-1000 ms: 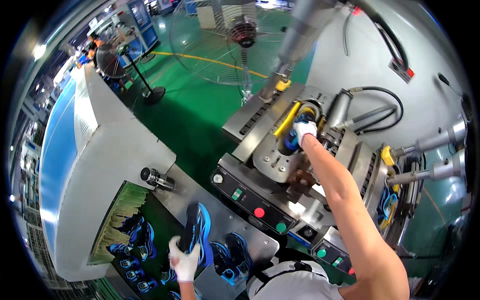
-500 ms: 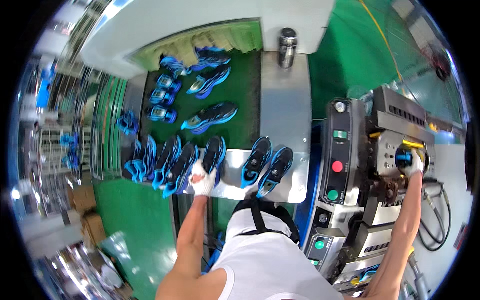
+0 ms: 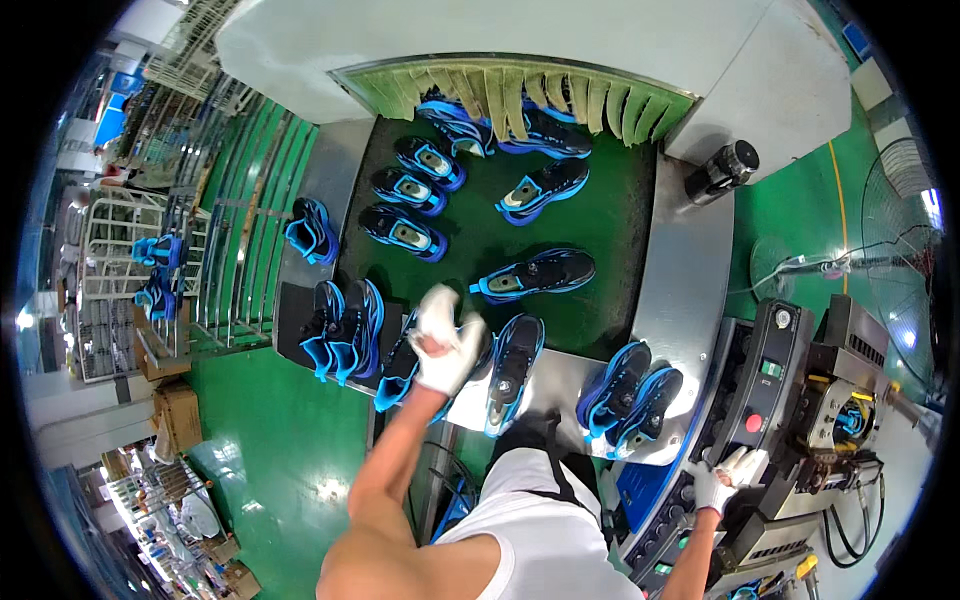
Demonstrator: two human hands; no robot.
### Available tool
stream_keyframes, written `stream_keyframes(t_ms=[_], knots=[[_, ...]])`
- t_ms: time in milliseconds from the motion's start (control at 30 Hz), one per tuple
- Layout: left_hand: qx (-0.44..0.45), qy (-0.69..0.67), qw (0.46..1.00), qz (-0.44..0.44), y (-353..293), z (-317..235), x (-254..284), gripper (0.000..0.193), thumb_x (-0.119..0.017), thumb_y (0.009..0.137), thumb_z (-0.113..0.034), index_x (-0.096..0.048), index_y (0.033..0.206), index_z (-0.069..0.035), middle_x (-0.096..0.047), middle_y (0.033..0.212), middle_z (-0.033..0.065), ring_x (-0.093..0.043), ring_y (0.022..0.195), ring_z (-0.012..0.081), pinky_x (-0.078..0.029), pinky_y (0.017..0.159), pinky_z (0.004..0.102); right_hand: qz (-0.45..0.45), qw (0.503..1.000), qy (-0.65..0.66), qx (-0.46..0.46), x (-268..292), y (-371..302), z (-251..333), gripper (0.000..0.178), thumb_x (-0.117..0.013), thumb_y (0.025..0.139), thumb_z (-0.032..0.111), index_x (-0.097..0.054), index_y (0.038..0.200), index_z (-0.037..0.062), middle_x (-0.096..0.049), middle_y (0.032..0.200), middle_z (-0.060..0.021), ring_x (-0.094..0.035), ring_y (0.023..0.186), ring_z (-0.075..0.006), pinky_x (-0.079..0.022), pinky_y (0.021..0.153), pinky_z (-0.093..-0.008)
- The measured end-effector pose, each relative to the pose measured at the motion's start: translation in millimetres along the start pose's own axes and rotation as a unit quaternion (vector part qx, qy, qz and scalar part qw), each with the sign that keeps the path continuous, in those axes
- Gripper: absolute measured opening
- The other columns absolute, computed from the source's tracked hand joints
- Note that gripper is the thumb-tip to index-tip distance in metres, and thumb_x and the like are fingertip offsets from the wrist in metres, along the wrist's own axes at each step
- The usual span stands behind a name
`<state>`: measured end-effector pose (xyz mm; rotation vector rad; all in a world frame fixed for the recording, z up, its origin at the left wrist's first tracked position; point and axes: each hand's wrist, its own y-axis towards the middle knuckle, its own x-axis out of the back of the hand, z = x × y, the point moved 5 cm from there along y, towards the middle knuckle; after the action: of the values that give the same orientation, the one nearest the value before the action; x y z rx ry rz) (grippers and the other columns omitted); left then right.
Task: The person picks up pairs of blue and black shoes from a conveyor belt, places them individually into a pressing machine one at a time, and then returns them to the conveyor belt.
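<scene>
My left hand [image 3: 447, 340], in a white glove, reaches over the row of black and blue sneakers along the bench's front edge. Its fingers are apart and it grips nothing; it partly covers a sneaker [image 3: 398, 366], and whether it touches one I cannot tell. To its right stands another sneaker [image 3: 516, 368]. My gloved right hand [image 3: 730, 478] lies with fingers stretched on the machine's control panel, below the red button [image 3: 753, 423]; what is under the palm is hidden. A blue-trimmed shoe [image 3: 853, 420] sits in the machine's opening at the right.
More sneakers [image 3: 545, 275] lie on the green conveyor belt [image 3: 450, 290], which passes under a fringed curtain [image 3: 510, 90]. A pair [image 3: 640, 395] stands at the bench's right end. A dark flask [image 3: 722, 172] is at the back right, a rack [image 3: 245, 215] at the left.
My right hand has left the shoe in the machine and come back to the control panel. My left hand has lifted forward off the sneakers' front edge. The whole view has swung toward the right.
</scene>
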<state>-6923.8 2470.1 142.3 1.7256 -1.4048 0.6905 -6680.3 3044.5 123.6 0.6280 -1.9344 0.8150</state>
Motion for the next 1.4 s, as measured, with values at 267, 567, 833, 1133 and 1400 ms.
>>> stream_keyframes(t_ms=[267,567,833,1133,1400], knots=[[0.149,0.177,0.972,0.051,162,229,-32,0.050,-0.068,0.090,-0.043,-0.064,0.129,-0.011,-0.066,0.126,0.0160,-0.063,0.109,0.0374,-0.048,0.096,0.0488,-0.032,0.964,0.254,-0.068,-1,-70,-45,0.085,-0.072,0.086,0.016,-0.028,0.157,-0.0022,-0.034,0.159,-0.0265,-0.036,0.147,-0.0345,-0.030,0.120,-0.0388],[-0.022,-0.002,1.000,-0.017,161,153,51,0.021,-0.063,0.098,-0.020,-0.067,0.100,0.001,-0.067,0.101,0.0170,-0.065,0.093,0.0327,-0.051,0.087,0.0412,0.102,0.908,0.396,-0.085,94,-109,67,0.083,-0.073,0.086,0.020,-0.034,0.155,-0.0018,-0.043,0.156,-0.0216,-0.044,0.144,-0.0304,-0.033,0.119,-0.0374],[-0.363,-0.113,0.894,0.236,49,-167,22,0.013,-0.080,0.082,-0.010,-0.070,0.088,-0.004,-0.069,0.087,0.0132,-0.067,0.083,0.0301,-0.053,0.077,0.0393,-0.043,0.798,0.563,0.212,179,-157,200,0.071,-0.076,0.081,0.033,-0.051,0.138,-0.0021,-0.054,0.140,-0.0239,-0.053,0.131,-0.0365,-0.048,0.103,-0.0426],[-0.598,-0.353,0.554,0.458,-169,-468,-1,0.026,-0.080,0.080,-0.010,-0.073,0.104,-0.005,-0.073,0.104,0.0142,-0.071,0.093,0.0313,-0.057,0.081,0.0386,0.069,0.697,0.711,-0.062,118,-208,12,0.062,-0.080,0.078,0.034,-0.060,0.126,0.0000,-0.067,0.113,-0.0212,-0.068,0.102,-0.0292,-0.054,0.086,-0.0397],[-0.418,-0.464,0.467,0.626,-375,-643,-34,0.050,-0.060,0.097,-0.005,-0.044,0.144,0.000,-0.053,0.138,0.0171,-0.057,0.126,0.0259,-0.044,0.110,0.0382,-0.283,0.166,0.885,-0.330,-7,-400,-120,0.041,-0.081,0.077,0.009,-0.064,0.113,-0.0007,-0.064,0.083,-0.0011,-0.057,0.061,-0.0100,-0.045,0.054,-0.0269]])
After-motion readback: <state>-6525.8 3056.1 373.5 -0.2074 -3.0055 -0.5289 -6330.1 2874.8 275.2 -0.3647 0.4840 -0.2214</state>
